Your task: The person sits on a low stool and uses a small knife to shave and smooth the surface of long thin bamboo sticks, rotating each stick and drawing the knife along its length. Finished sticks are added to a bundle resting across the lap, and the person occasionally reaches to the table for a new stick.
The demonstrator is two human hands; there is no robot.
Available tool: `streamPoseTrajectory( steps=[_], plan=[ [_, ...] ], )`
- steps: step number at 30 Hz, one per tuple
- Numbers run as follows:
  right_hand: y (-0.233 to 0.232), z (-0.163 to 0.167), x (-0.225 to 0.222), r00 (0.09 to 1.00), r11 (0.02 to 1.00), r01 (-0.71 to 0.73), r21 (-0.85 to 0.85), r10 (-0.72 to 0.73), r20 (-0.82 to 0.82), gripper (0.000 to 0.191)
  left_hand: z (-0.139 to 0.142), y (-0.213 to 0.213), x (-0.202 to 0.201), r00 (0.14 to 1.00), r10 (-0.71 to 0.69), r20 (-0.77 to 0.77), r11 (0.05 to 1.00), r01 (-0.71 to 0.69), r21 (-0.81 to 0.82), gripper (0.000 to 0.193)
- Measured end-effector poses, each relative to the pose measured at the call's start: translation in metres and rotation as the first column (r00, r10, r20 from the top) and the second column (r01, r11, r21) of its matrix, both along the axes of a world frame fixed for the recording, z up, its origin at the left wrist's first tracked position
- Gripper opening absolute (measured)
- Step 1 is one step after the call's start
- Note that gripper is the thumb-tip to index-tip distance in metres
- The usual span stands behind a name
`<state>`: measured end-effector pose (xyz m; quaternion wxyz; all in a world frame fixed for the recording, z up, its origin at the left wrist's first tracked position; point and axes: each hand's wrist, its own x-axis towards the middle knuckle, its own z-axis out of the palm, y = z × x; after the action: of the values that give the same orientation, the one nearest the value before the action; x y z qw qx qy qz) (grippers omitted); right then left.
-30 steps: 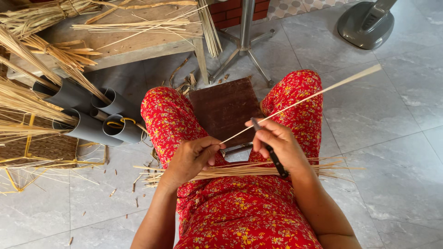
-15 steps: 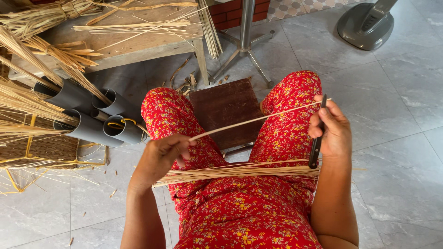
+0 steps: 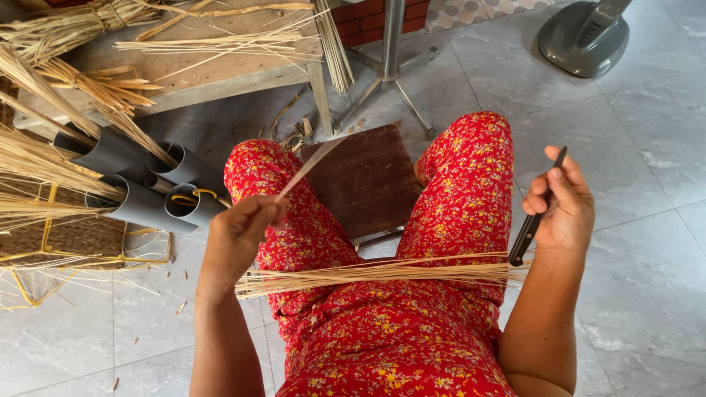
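1. A person sits looking down at their own lap, dressed in red trousers (image 3: 382, 345) with a small flower print, knees apart.
2. The left hand (image 3: 239, 231) is closed over the left thigh, pinching one thin pale strip (image 3: 309, 163) between fingers and thumb. The strip rises from the hand, up and to the right, and ends over the near edge of a dark brown wooden stool (image 3: 368, 180) that stands between the knees.
3. The right hand (image 3: 562, 206) is raised just outside the right knee, fingers curled round a slim dark knife (image 3: 537, 213). The knife points up past the fingertips, and its lower end hangs beside the lap.
4. A flat bundle of pale strips (image 3: 382, 272) lies across both thighs, its ends poking out past each leg. Neither hand touches it.
5. To the left, grey plastic pipes (image 3: 154, 184) hold sheaves of straw beside a woven basket (image 3: 66, 239); this side is crowded close to the left knee.
6. Ahead, a low wooden table (image 3: 220, 70) carries more straw, with a metal stand (image 3: 390, 59) beside it.
7. To the right, grey floor tiles (image 3: 647, 132) lie open as far as a grey fan base (image 3: 585, 40) at the top corner.
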<state>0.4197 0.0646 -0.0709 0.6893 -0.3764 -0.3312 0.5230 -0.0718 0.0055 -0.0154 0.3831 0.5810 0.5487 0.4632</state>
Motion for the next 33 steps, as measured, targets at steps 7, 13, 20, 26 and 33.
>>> streamPoseTrajectory(
  steps=[7,13,20,26,33],
  plan=[
    [-0.006,0.009,-0.056,0.961,0.957,-0.277,-0.084,0.278,0.004,0.033,-0.016,0.019,0.006,0.600,0.082,0.796,0.974,-0.218,0.064,0.015],
    [-0.035,0.034,-0.109,0.697,0.727,-0.677,-0.116,0.684,0.217,0.035,-0.025,0.026,0.039,0.552,0.113,0.826,0.940,-0.330,0.092,0.014],
    [-0.049,0.048,-0.164,0.601,0.692,-0.697,-0.187,0.706,0.374,0.052,-0.045,0.020,0.107,0.546,0.144,0.826,0.989,-0.100,-0.106,0.014],
    [-0.046,0.041,-0.166,0.742,0.820,-0.548,-0.163,0.567,0.357,0.047,-0.057,0.016,0.132,0.524,0.072,0.849,0.983,0.105,-0.148,0.015],
    [-0.033,0.028,-0.148,0.835,0.853,-0.498,-0.154,0.520,0.181,0.043,-0.041,0.010,0.130,0.708,-0.052,0.704,0.921,0.307,-0.241,0.022]
  ],
)
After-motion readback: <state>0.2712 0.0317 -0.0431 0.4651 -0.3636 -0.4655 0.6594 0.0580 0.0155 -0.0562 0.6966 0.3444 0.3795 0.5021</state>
